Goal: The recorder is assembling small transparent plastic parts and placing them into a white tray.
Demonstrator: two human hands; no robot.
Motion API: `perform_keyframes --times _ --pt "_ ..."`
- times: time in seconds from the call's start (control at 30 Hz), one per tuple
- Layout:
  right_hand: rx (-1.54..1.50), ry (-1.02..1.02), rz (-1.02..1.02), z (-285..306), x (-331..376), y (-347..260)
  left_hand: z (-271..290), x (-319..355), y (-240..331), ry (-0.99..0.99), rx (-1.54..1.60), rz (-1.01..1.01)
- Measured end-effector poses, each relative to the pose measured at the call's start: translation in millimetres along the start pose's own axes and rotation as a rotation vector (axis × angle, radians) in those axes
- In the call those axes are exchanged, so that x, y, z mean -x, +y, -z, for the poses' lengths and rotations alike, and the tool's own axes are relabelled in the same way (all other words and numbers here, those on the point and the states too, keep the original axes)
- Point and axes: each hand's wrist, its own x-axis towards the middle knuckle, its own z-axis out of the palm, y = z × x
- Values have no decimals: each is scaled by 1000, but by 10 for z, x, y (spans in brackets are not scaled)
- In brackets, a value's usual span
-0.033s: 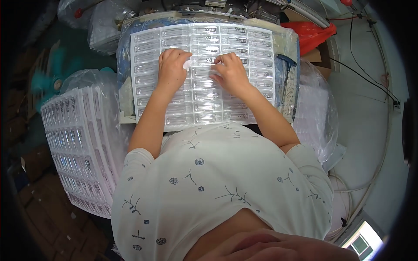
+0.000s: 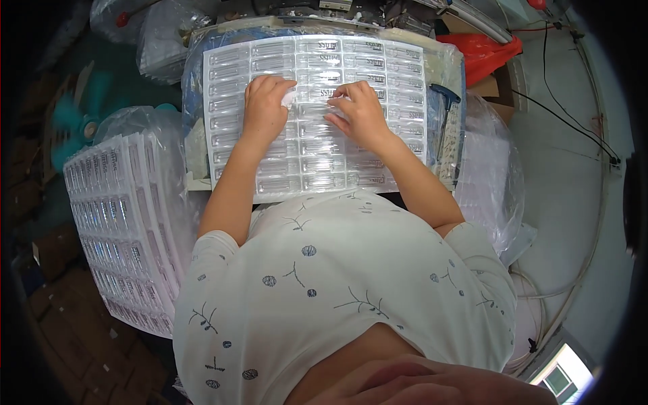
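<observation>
A large sheet of clear plastic blister trays point(image 2: 320, 145) lies flat before me, with rows of long moulded cells and dark print on several. On its left-middle part rests my left hand point(image 2: 266, 108), fingers curled around a small white wad point(image 2: 289, 98), perhaps cloth or tissue. To the right, over the middle columns, my right hand point(image 2: 361, 113) has bent fingers, with the thumb apart from the index finger. Nothing shows in it, though a clear piece could be hard to see there.
Stacked blister sheets point(image 2: 111, 223) in a plastic bag stand at my left, near a turquoise fan point(image 2: 84, 125). A blue-handled T-shaped tool point(image 2: 445, 98) lies by the sheet's right edge. A red bag point(image 2: 482, 59) and bagged white sheets point(image 2: 484, 172) are at right. Machine parts point(image 2: 337, 15) line the back.
</observation>
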Motion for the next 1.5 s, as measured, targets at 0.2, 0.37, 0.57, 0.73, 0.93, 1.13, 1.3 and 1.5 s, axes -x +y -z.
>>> perform_keyframes --times 0.2,0.37,0.57,0.73,0.93,1.13,1.3,1.5 --pt "-331 285 -122 50 -2 -155 106 9 229 -166 839 406" --pt "-473 340 -88 104 -14 -303 76 -51 428 -101 1175 448" --pt "-491 367 -65 113 41 -307 110 -104 520 -58 1127 424" --pt "-512 385 -57 105 46 -320 129 -123 555 -65 1127 430" --pt "-597 397 -83 88 80 -334 78 -98 573 -38 977 345" --pt "-706 410 -122 84 137 -376 115 -129 593 -130 988 342" --pt "-788 425 -99 41 149 -378 79 -134 623 -27 857 292" --pt "-774 414 -86 70 113 -420 115 -139 679 -8 1075 490"
